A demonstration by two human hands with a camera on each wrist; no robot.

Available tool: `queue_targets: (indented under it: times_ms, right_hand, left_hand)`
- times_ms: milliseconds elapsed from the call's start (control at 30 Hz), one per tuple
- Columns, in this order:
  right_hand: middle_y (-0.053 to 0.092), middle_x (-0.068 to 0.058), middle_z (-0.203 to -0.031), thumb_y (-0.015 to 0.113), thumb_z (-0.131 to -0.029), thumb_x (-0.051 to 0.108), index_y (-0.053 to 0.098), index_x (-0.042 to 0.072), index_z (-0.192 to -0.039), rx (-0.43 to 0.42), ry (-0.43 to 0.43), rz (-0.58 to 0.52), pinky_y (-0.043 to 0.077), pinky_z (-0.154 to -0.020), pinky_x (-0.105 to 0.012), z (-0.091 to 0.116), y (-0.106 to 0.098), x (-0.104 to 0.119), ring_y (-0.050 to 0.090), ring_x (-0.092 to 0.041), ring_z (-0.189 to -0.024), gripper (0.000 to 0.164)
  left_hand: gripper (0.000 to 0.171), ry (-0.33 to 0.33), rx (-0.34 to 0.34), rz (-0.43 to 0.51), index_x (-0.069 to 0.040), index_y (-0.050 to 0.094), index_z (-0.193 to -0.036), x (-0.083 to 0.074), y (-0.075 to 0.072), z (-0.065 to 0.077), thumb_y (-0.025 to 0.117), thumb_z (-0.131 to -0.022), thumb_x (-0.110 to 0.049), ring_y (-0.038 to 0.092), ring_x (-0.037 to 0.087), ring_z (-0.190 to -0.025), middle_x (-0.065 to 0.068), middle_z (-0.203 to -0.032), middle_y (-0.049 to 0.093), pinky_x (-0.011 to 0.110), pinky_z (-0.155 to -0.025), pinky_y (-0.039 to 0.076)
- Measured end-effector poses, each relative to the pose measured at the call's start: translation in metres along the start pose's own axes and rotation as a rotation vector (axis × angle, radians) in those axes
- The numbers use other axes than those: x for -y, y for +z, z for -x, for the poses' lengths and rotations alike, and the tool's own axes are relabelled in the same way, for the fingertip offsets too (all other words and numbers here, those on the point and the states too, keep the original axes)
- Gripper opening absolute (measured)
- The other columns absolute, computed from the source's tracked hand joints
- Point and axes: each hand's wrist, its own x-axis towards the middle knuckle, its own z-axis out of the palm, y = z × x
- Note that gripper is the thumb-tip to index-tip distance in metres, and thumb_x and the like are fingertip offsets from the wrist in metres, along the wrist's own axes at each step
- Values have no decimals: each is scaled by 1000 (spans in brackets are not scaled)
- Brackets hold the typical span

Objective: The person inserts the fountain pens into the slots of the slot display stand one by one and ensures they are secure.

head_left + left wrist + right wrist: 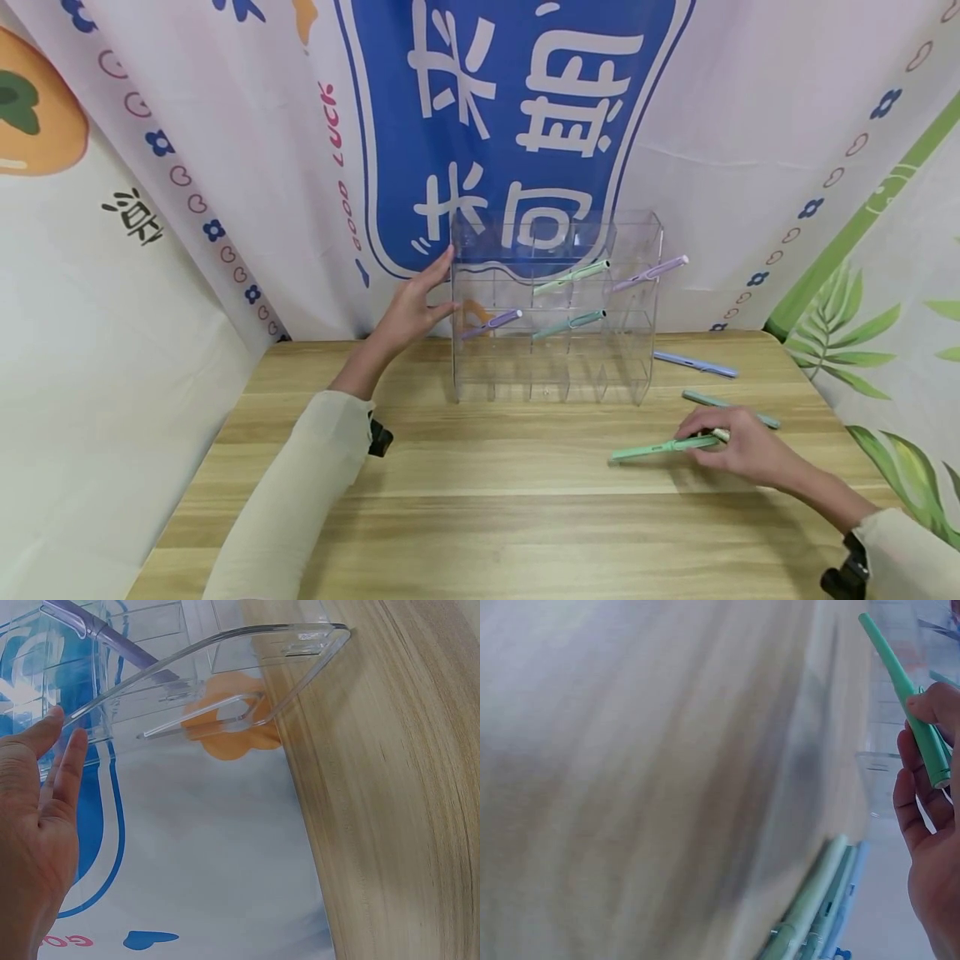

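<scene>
My left hand (411,312) rests its extended fingers against the left side of a clear acrylic pen rack (454,358). In the left wrist view its fingertips lie right at the edge of the side panel (225,634). My right hand (738,446) pinches a bright green pen (652,451) between thumb and fingers over the right part of the table; the capped body points left. Four slots' worth of pens show as several in the rack: a purple pen (491,324), a teal pen (570,323), a light green pen (572,277) and a lilac pen (651,272).
Right of the rack a blue pen (696,365) and a blue-green pen (765,421) lie on the wooden table (480,533). A pale green pen (810,896) lies beside them, mostly behind my right hand in the head view. A printed curtain (720,167) hangs behind the rack.
</scene>
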Motion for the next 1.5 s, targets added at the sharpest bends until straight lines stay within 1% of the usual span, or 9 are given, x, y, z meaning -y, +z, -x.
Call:
queue_targets:
  times_ms: [233, 367, 533, 600, 867, 1033, 1200, 1333, 1500]
  right_hand:
    - [78, 6, -95, 90, -70, -15, 81, 22, -98, -95, -25, 1, 55, -71, -13, -12, -18, 6, 69, -3, -86, 47]
    - [78, 5, -95, 90, -68, -16, 82, 22, -96, -146, -18, 50, 52, -89, -6, -17, -28, 8, 69, 1, -93, 48]
    - [79, 4, -95, 90, -68, -17, 82, 21, -95, -175, 0, 67, 48, -97, -5, -24, -39, 9, 69, 4, -96, 47]
    - [79, 2, -95, 89, -68, -18, 82, 19, -96, -187, 8, 61, 51, -92, -5, -28, -43, 10, 69, 3, -97, 47]
    - [78, -9, -96, 87, -70, -20, 82, 9, -94, -256, 54, 55, 50, -90, -4, -43, -54, 10, 68, 5, -96, 39]
    - [78, -6, -95, 86, -71, -20, 82, 5, -94, -299, 62, 59, 52, -84, -5, -53, -59, 6, 68, 4, -92, 34]
    - [78, -12, -98, 88, -70, -19, 81, 3, -95, -316, 79, 78, 51, -86, -4, -62, -64, 2, 66, 7, -95, 33]
    - [77, -17, -99, 87, -70, -18, 82, 3, -94, -312, 64, 102, 51, -86, -4, -69, -67, 2, 66, 8, -93, 33]
    - [78, -16, -95, 87, -71, -18, 82, 2, -93, -325, 25, 147, 52, -82, -3, -77, -70, 2, 66, 10, -90, 31]
  left_hand:
    - [90, 14, -6, 6, -2, 29, -165, 0, 0, 0, 79, -90, 8, 52, 37, -144, 13, -172, 27, 45, -105, 57]
    - [91, 33, -11, 7, -1, 30, -165, 0, 1, 0, 80, -90, 8, 54, 38, -142, 16, -171, 29, 46, -104, 58]
    - [91, 25, -6, 1, -1, 29, -165, 0, 1, 0, 80, -90, 8, 55, 38, -141, 14, -171, 28, 45, -102, 59]
    - [91, 21, -4, 3, -1, 29, -165, 0, 1, 0, 80, -90, 8, 55, 38, -141, 14, -171, 28, 45, -101, 59]
    - [90, 18, -7, 8, -2, 30, -165, 2, 1, 0, 79, -90, 8, 52, 37, -144, 14, -172, 28, 46, -106, 57]
    - [90, 23, -7, 7, -2, 30, -165, 1, 0, -1, 79, -90, 8, 52, 37, -144, 15, -172, 28, 47, -105, 57]
    - [89, 15, -9, 5, -2, 30, -165, 1, 0, 0, 79, -91, 7, 53, 37, -143, 13, -172, 28, 46, -104, 58]
    - [89, 13, -11, 11, -2, 30, -165, 0, 0, 1, 79, -91, 7, 53, 38, -143, 13, -172, 27, 48, -105, 57]
    - [89, -2, -12, 10, -2, 30, -165, 0, 2, 1, 79, -91, 7, 52, 38, -144, 11, -172, 27, 48, -108, 55]
